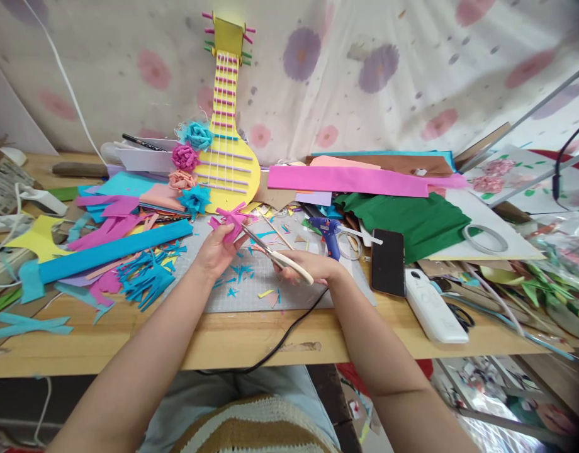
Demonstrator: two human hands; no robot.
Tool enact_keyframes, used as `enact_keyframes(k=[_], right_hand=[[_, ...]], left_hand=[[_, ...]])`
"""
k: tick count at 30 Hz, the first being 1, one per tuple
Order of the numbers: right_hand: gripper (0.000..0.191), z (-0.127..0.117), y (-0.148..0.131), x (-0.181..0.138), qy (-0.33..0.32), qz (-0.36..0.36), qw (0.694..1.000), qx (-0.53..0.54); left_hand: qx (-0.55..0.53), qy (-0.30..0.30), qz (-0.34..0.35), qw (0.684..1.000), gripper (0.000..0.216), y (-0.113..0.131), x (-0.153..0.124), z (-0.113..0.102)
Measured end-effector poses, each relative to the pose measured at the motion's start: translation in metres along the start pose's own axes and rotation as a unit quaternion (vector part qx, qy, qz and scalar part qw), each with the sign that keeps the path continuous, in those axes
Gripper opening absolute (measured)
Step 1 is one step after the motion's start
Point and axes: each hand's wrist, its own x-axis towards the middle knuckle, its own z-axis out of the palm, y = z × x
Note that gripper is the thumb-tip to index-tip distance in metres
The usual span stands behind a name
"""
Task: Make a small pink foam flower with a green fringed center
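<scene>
My left hand [217,248] is closed on a small piece of magenta paper [230,220] with cut strips sticking out, held just above the grey cutting mat [252,292]. My right hand [313,267] grips white-handled scissors [275,255]; their blades point left toward the magenta paper and almost touch it. Blue paper scraps [145,277] lie on the mat and table to the left.
A yellow paper guitar [228,151] with paper flowers leans on the wall behind. A blue glue gun [328,234], black phone [387,261], white remote [433,305], tape roll [484,238], green paper [412,220] and pink paper [355,179] crowd the wooden table.
</scene>
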Motion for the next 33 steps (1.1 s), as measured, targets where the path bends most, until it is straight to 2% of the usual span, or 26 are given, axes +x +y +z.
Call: enact_keyframes(k=[6, 11, 18, 25, 33], right_hand=[[0.039, 0.0082, -0.0025, 0.0064, 0.049, -0.022, 0.998, 0.017], [0.043, 0.0064, -0.0026, 0.0065, 0.065, -0.023, 0.998, -0.006], [0.050, 0.0071, -0.0008, 0.0072, 0.058, -0.011, 0.998, 0.032], [0.045, 0.0067, 0.0012, 0.0069, 0.073, 0.000, 0.994, 0.078], [0.044, 0.0049, 0.0060, 0.0066, 0.058, 0.005, 0.991, 0.120]], left_hand=[[0.047, -0.022, 0.025, 0.998, 0.020, -0.0030, -0.0033, 0.0052], [0.069, 0.016, 0.055, 0.996, 0.030, -0.0060, -0.0039, 0.0081], [0.060, 0.057, 0.065, 0.994, 0.030, -0.0083, -0.0040, 0.0100], [0.082, 0.052, 0.067, 0.993, 0.033, -0.0080, -0.0032, 0.0086], [0.065, 0.049, 0.063, 0.995, 0.029, -0.0066, -0.0044, 0.0107]])
